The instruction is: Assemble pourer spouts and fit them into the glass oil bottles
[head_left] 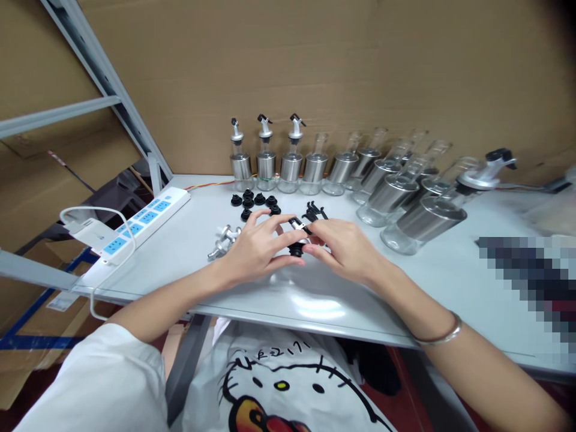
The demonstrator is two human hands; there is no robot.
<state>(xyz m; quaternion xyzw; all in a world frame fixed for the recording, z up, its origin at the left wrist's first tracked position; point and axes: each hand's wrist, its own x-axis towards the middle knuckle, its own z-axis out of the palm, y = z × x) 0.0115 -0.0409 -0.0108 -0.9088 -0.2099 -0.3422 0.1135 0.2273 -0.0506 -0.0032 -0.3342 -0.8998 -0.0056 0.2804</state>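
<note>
A: Position of the pourer spout [296,248]?
B: Between the two hands, just above the table [270,300]; black stopper end down, black lever at the top.
A: Left hand [252,249]?
B: Narrow grip: fingers arched over the spout's upper part, thumb low beside its black end.
A: Right hand [348,247]?
B: Thumb and forefinger close together on the spout's other side. Exact fingertip contact hidden; cannot tell.
A: Near the fingers?
B: Loose black stoppers [248,202] just beyond the left fingers; silver spout bodies [224,241] by that hand's outer side; black levers [314,210] just beyond the right fingers.
A: Farther out?
B: Three spouted bottles [266,162] behind the stoppers. Open bottles [316,168] continue rightward. One large spouted bottle [427,219] beyond the right wrist, its top tilted right in view.
</note>
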